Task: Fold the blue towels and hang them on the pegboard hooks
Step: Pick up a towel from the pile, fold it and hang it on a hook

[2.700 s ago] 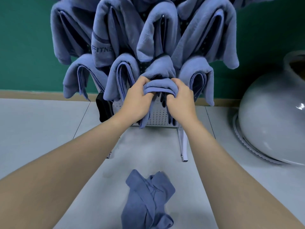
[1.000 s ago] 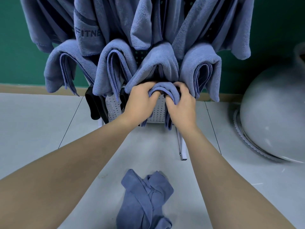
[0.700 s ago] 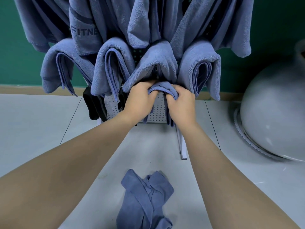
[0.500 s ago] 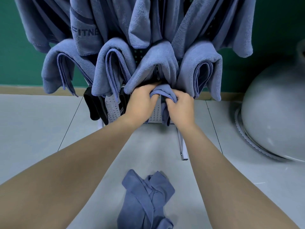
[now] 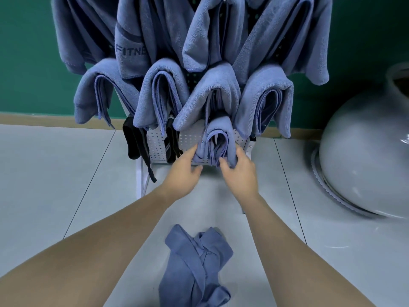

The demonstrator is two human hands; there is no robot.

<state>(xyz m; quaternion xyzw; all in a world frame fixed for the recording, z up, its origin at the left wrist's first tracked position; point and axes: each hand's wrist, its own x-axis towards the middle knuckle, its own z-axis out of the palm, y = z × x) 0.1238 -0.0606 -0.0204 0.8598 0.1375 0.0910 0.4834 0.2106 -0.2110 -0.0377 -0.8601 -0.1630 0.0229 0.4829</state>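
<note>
Against a green wall [image 5: 28, 63], far left, a folded blue towel [image 5: 97, 91] draped over a hook; beside it a towel lettered "FITNE" [image 5: 130, 52] hanging from the row above; below, two black straps [image 5: 135, 142] dangling in front of the white pegboard [image 5: 155, 147], standing on a pale tiled floor [image 5: 55, 173]; next along, more folded towels looped side by side on the lower row [image 5: 161, 94].

Centre, a small folded towel [image 5: 218, 140] hanging lowest on the board, just beneath a larger one [image 5: 212, 91]; left hand [image 5: 183, 173] at its left edge, fingers loosely extended, fingertips touching the cloth, whether pinching it impossible to tell; right hand [image 5: 241, 171] at its lower right corner, fingers curled round the hem; hands apart, one on each side of the fold.

Nearer the camera, between the forearms, a crumpled blue towel [image 5: 197, 267] lying unfolded on the floor, well apart from the board.

Right of centre, another folded towel [image 5: 265, 100] on its hook; far right, a large white rounded vessel [image 5: 365, 162] resting on a scalloped base [image 5: 321, 182].
</note>
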